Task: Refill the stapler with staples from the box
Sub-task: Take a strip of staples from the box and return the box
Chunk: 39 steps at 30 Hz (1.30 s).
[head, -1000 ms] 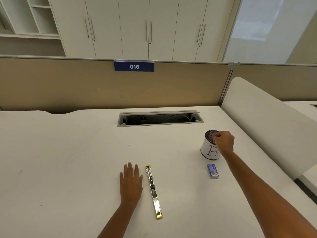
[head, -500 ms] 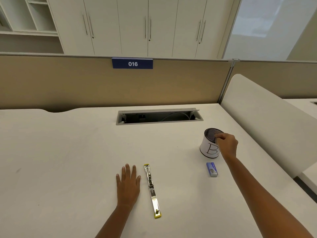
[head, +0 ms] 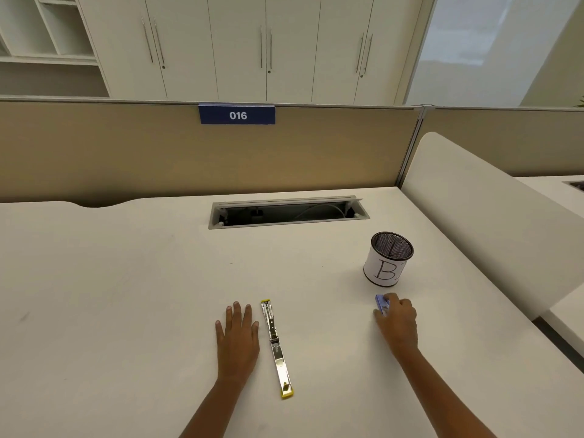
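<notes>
Only one view, head camera. White table (head: 126,295) fills the lower frame, beige partition (head: 126,153) behind it with a blue "016" tag (head: 237,114), white cabinets (head: 268,45) beyond.

Stapler (head: 277,347) lies opened flat on the table, near centre, long and thin, chrome channel facing up, yellow tips at both ends, running roughly front to back with a slight tilt to the right at the near end.

Left hand (head: 237,339) is flat on the table, palm down, fingers spread and straight, holding nothing, just beside the stapler on its left; cannot tell if the little gap between them is closed.

Right hand (head: 397,320) is down on the table to the right, well apart from the stapler, fingers curled around the small blue box (head: 380,303). Box pokes out at the fingertips, far-left side of the hand; fingers touch it. Cannot tell whether the box is lifted or sits on the table, or whether it is open.

Mesh cup (head: 388,259) with a white paper wrap marked "B" stands upright just beyond the right hand, apart from it. Something thin shows inside, too dark to name.

Cable slot (head: 287,213) in the table is open at the far middle, a cable visible inside. Curved white divider (head: 474,216) stands at the right edge.
</notes>
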Each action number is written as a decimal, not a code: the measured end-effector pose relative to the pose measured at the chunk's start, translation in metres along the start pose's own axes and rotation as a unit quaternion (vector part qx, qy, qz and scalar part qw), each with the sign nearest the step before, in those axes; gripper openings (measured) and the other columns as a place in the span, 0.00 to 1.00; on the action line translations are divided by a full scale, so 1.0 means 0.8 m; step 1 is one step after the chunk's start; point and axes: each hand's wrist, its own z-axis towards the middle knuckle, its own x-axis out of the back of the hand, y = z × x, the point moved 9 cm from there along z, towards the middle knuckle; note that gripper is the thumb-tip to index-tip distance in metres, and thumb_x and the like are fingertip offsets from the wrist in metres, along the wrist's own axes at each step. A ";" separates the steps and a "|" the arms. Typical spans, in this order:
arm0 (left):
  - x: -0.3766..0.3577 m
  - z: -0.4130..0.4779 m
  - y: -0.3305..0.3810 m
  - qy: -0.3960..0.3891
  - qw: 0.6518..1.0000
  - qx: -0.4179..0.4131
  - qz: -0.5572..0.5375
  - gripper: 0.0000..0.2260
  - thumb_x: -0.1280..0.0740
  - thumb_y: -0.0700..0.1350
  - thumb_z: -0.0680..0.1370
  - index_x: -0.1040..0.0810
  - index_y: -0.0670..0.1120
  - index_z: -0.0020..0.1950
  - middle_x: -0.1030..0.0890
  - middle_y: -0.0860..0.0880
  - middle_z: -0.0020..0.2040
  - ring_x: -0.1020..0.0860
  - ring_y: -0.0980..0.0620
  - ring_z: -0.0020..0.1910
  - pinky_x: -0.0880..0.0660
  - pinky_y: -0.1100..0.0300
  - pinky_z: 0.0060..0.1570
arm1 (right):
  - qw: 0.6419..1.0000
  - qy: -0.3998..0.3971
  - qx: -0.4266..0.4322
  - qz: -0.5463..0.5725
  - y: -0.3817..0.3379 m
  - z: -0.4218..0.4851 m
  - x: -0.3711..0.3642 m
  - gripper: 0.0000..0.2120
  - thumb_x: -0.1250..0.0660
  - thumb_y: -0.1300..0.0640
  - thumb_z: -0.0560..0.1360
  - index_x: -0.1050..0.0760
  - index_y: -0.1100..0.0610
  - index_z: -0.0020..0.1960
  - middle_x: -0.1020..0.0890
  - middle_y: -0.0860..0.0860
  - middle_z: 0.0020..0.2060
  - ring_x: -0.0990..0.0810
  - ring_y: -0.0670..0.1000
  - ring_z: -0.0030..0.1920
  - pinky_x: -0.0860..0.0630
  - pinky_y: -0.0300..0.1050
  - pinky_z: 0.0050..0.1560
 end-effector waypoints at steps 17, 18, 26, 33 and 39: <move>0.055 0.003 0.053 0.057 0.849 0.041 -0.523 0.12 0.43 0.42 0.80 0.26 0.40 0.61 0.23 0.42 0.60 0.26 0.48 0.59 0.32 0.63 0.56 | 0.946 -0.145 0.081 0.278 -0.137 -0.096 -0.051 0.06 0.31 0.60 0.71 0.25 0.50 0.44 0.20 0.48 0.39 0.22 0.42 0.36 0.29 0.24 0.31; 0.048 0.003 0.058 0.021 0.818 0.059 -0.572 0.12 0.43 0.42 0.81 0.26 0.40 0.60 0.23 0.42 0.59 0.25 0.48 0.56 0.30 0.61 0.55 | 0.944 -0.150 0.097 0.278 -0.149 -0.103 -0.052 0.06 0.32 0.60 0.71 0.24 0.51 0.46 0.20 0.47 0.40 0.22 0.42 0.38 0.28 0.23 0.33; 0.023 -0.011 0.082 -0.136 0.549 0.088 -0.820 0.11 0.44 0.45 0.80 0.24 0.42 0.52 0.15 0.44 0.39 0.15 0.51 0.34 0.19 0.62 0.31 | 0.952 -0.099 0.177 0.228 -0.189 -0.124 -0.040 0.11 0.33 0.57 0.72 0.23 0.56 0.54 0.20 0.54 0.48 0.24 0.47 0.46 0.28 0.30 0.41; 0.015 -0.009 0.077 -0.117 0.471 0.132 -0.864 0.12 0.42 0.47 0.79 0.24 0.40 0.47 0.22 0.42 0.42 0.18 0.51 0.35 0.19 0.62 0.33 | 0.946 -0.091 0.226 0.215 -0.206 -0.140 -0.033 0.12 0.31 0.58 0.72 0.24 0.57 0.55 0.23 0.52 0.51 0.24 0.47 0.48 0.28 0.29 0.42; 0.000 -0.009 0.066 -0.092 0.419 0.211 -0.878 0.12 0.39 0.49 0.78 0.25 0.41 0.45 0.26 0.44 0.38 0.26 0.51 0.37 0.21 0.66 0.28 | 0.941 -0.069 0.286 0.167 -0.213 -0.156 -0.027 0.11 0.33 0.58 0.73 0.25 0.57 0.55 0.24 0.51 0.52 0.25 0.46 0.48 0.31 0.27 0.42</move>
